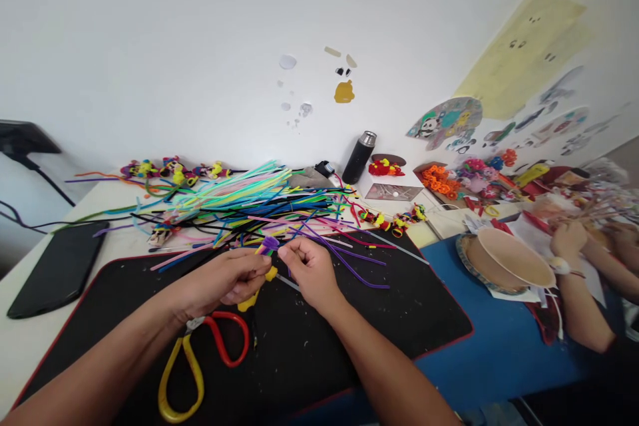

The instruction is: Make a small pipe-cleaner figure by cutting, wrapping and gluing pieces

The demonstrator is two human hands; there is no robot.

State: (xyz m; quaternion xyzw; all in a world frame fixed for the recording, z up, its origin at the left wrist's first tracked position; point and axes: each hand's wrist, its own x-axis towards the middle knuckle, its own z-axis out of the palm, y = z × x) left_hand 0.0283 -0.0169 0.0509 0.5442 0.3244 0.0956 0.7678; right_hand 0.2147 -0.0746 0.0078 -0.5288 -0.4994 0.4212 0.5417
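A small coiled purple pipe cleaner (270,243) is held up over the black mat, with bits of yellow and green showing beside it. My left hand (232,279) is closed in a pinch at its lower left side. From the right, the thumb and forefinger of my right hand (310,274) pinch the same piece. Just below the hands is a yellow object (248,302), partly hidden by my left fingers, so its kind is unclear. Scissors with one red and one yellow handle (198,383) lie under my left forearm; their blades are mostly covered.
Behind my hands spreads a pile of coloured pipe cleaners (239,196). Small finished figures (180,170) line the wall. A black phone (57,269) lies left; a black flask (359,156) stands at the back. At right, a co-worker's hands (569,243) are near a round bowl (516,258).
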